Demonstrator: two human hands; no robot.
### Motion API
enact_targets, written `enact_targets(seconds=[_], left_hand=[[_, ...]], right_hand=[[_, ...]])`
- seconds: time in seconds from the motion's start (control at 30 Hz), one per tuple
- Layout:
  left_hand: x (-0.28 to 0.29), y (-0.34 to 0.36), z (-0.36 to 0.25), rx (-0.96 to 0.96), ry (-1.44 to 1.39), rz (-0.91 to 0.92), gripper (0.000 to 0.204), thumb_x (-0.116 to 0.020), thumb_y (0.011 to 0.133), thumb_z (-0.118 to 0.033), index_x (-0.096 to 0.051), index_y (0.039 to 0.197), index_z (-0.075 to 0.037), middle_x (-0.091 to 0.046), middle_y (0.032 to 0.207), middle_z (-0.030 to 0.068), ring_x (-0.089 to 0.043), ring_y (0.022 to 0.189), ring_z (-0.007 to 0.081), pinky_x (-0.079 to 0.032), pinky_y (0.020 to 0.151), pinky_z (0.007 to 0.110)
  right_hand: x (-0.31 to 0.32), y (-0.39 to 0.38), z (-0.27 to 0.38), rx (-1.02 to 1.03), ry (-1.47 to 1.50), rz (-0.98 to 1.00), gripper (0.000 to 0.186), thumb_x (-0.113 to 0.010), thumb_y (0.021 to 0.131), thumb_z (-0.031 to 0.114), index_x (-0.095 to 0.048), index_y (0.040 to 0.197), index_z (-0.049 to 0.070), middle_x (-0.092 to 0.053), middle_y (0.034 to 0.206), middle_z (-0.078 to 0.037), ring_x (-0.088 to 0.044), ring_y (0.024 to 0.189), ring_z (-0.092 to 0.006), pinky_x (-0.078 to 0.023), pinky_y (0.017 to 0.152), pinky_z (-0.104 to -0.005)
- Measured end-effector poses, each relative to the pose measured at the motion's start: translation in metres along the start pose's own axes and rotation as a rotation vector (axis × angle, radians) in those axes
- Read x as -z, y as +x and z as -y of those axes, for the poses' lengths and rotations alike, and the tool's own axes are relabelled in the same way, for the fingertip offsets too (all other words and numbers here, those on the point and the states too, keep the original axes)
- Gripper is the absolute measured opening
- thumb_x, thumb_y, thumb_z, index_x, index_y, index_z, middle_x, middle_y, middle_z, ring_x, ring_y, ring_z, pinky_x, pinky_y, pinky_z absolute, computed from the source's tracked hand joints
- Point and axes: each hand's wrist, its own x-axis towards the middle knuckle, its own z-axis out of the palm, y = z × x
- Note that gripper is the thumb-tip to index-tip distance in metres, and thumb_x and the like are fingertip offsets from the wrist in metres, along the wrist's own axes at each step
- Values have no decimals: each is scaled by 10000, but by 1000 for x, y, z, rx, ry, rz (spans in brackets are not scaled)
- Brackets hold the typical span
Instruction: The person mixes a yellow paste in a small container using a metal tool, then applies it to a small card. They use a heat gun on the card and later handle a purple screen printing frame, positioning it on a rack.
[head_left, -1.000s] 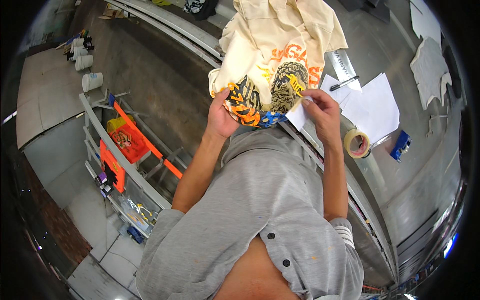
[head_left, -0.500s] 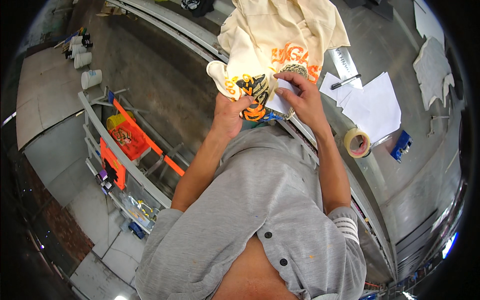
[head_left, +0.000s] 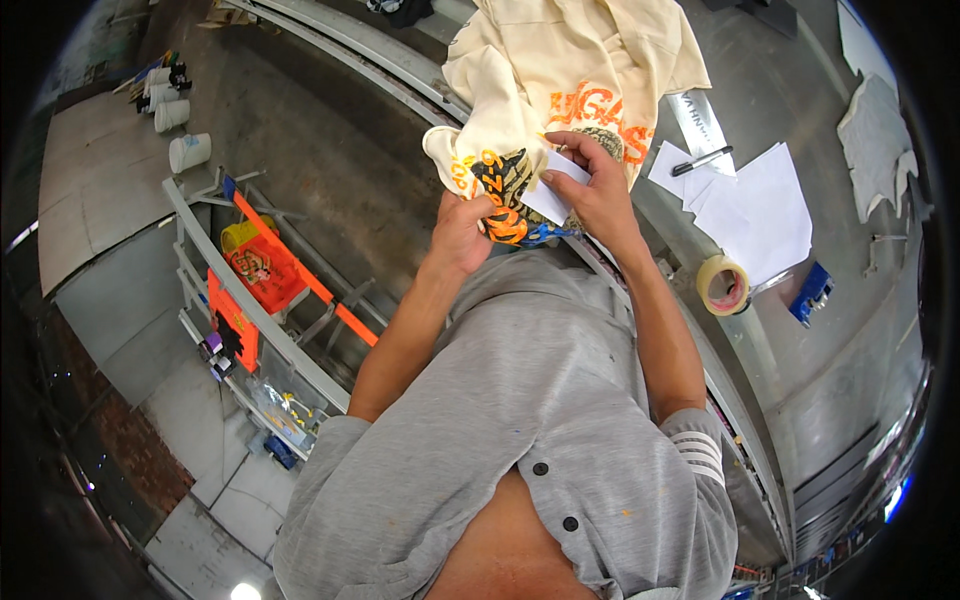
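Observation:
A cream T-shirt (head_left: pixel 515 100) with orange, black and blue printing lies over the table edge and hangs toward me. My left hand (head_left: pixel 463 230) is closed on the shirt's near left edge, thumb on top of the print. Between the thumb and fingers of my right hand (head_left: pixel 600 190) is a small white piece of paper (head_left: pixel 546 192), held slanted over the dark printed patch. Whether the paper touches the fabric I cannot tell.
White paper sheets (head_left: pixel 765 225) lie right of the shirt with a black marker (head_left: pixel 702 161) on them. Nearby are a tape roll (head_left: pixel 722 287) and a blue clamp-like tool (head_left: pixel 811 294). An orange-barred metal rack (head_left: pixel 300 268) and white buckets (head_left: pixel 189 152) stand left.
My right hand has lifted the white paper slightly and shifted it left, so it tilts more over the print. The left hand keeps its grip on the shirt.

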Motion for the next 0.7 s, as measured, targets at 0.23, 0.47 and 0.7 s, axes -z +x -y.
enact_targets(seconds=[0.23,0.47,0.7], left_hand=[[8,-2,5,18,21,-50,658,-391,660,136,-391,1308,20,-545,1229,130,-557,1118,248,-456,959,391],[11,-3,8,-4,1,-41,666,-390,647,138,-397,1303,23,-548,1230,137,-559,1114,255,-451,965,396],[14,-3,12,-7,-23,-85,660,-399,640,132,-411,1292,29,-556,1224,149,-563,1111,277,-444,974,412]], right_hand=[[-7,1,-9,-31,-21,-4,394,-692,742,57,-589,1121,25,-638,921,-92,-606,877,-148,-482,796,-273],[-12,2,-11,-27,-36,-19,386,-688,744,72,-584,1109,2,-642,901,-96,-610,844,-140,-487,767,-266],[-16,4,-16,-28,-59,-31,386,-687,745,82,-582,1104,-13,-649,892,-114,-620,817,-151,-497,750,-274]])
